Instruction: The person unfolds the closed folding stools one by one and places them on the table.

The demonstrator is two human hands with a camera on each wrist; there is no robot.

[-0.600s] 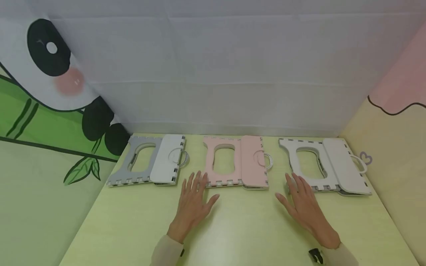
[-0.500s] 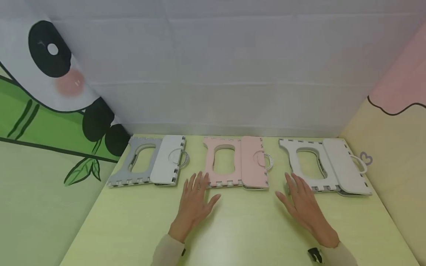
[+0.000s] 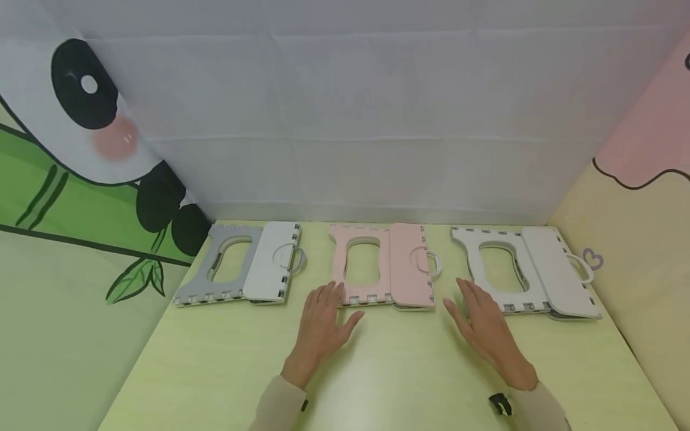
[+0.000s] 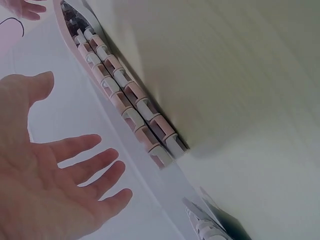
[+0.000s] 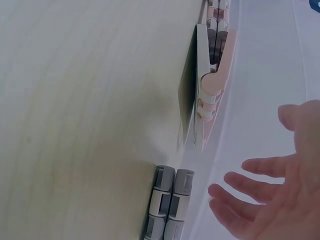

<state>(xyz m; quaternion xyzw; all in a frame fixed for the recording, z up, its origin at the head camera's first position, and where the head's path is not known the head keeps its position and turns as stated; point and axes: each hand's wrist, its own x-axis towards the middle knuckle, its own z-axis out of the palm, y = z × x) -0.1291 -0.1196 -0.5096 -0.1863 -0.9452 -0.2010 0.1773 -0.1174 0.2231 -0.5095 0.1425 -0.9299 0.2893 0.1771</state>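
Observation:
Three folded step stools lie flat in a row on the table. The pink folding stool (image 3: 406, 281) is in the middle, a grey and white folding stool (image 3: 269, 269) on the left and a white folding stool (image 3: 557, 281) on the right. My left hand (image 3: 320, 332) hovers by the near left corner of the pink stool, its fingers spread and nothing held. Near the left front corner of the white stool is my right hand (image 3: 487, 332), fingers extended and holding nothing. In the left wrist view the pink stool's hinged edge (image 4: 122, 90) runs past my fingertips, apart from them.
A pale yellow-green table (image 3: 399, 377) carries the stools. Behind them rises a white cloth wall (image 3: 372, 120). A cartoon-printed panel (image 3: 81, 197) borders the left side, and a pink and yellow panel (image 3: 641, 239) borders the right.
Both hands have shifted slightly inward, the left to the right and the right to the left. The stools stay in place; the head view has tilted a little upward.

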